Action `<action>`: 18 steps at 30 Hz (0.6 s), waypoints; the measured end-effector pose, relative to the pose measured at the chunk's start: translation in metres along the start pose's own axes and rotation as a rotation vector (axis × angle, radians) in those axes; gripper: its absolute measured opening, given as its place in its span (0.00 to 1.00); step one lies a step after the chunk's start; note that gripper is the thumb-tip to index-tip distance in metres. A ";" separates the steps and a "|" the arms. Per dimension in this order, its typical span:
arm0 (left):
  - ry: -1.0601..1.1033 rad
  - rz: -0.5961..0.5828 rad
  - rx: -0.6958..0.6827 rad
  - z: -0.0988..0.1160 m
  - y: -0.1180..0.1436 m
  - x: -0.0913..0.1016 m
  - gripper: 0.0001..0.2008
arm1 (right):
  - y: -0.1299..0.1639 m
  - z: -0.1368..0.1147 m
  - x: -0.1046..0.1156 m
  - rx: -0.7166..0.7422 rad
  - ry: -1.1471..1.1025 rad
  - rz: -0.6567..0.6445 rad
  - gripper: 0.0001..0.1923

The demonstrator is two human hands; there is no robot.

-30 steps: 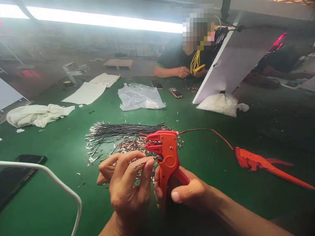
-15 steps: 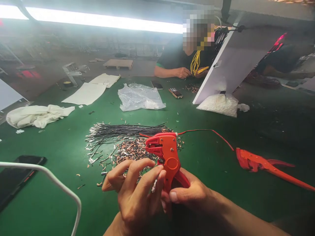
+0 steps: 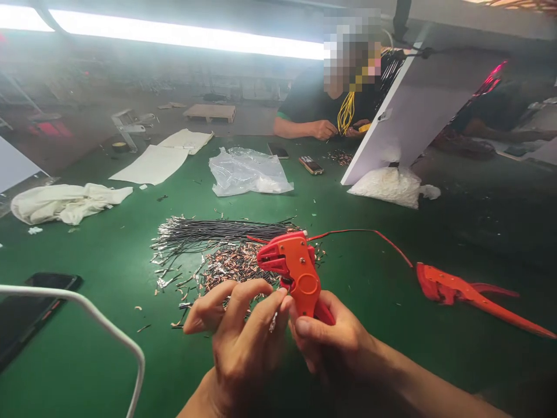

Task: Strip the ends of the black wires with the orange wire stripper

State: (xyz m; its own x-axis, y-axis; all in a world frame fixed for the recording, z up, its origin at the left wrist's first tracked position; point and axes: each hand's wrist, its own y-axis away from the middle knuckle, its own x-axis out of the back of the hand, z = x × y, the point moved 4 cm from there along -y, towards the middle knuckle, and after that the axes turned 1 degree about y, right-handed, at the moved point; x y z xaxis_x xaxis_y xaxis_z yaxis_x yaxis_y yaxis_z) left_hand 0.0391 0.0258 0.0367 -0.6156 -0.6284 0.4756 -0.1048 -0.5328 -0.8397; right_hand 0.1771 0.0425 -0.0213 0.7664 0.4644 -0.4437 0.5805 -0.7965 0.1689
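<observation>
My right hand (image 3: pixel 343 334) is wrapped round the grip of an orange and red wire stripper (image 3: pixel 304 281), whose jaws point left. Between thumb and fingertips, my left hand (image 3: pixel 246 337) pinches a wire; its silver terminal end (image 3: pixel 273 322) pokes out below the fingers. The pinching fingertips are right beside the stripper's body, under its jaws. Most of the wire is hidden by my fingers. Behind the tool lies a bundle of black wires (image 3: pixel 230 229) with silver ends. In front of that bundle is a heap of short copper and black offcuts (image 3: pixel 232 264).
An orange-red hand tool (image 3: pixel 452 287) lies at right, with a red cord (image 3: pixel 348 231) near it. A white cable (image 3: pixel 108 331) arches at left over a dark phone (image 3: pixel 47 296). Plastic bag (image 3: pixel 248 171), cloth (image 3: pixel 69 203) and leaning white board (image 3: pixel 391 110) stand farther back; a co-worker (image 3: pixel 304 107) sits opposite.
The stripper has tilted slightly and dropped a little, with its handle more closely wrapped by my right hand. My left hand has shifted slightly right, still pinching the wire.
</observation>
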 end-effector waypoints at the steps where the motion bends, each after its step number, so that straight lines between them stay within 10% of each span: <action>1: 0.012 0.009 0.028 0.000 -0.001 0.000 0.08 | 0.000 0.000 0.001 0.000 0.008 0.011 0.19; 18: 0.249 -0.142 0.231 0.002 -0.006 -0.019 0.08 | -0.003 -0.020 0.008 0.115 -0.285 0.143 0.13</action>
State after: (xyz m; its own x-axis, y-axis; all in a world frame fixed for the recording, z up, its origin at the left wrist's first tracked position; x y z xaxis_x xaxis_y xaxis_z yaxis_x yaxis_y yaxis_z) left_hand 0.0532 0.0400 0.0331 -0.7817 -0.3971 0.4808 -0.0410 -0.7367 -0.6750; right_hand 0.1866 0.0563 -0.0079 0.7207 0.2307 -0.6537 0.4252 -0.8919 0.1540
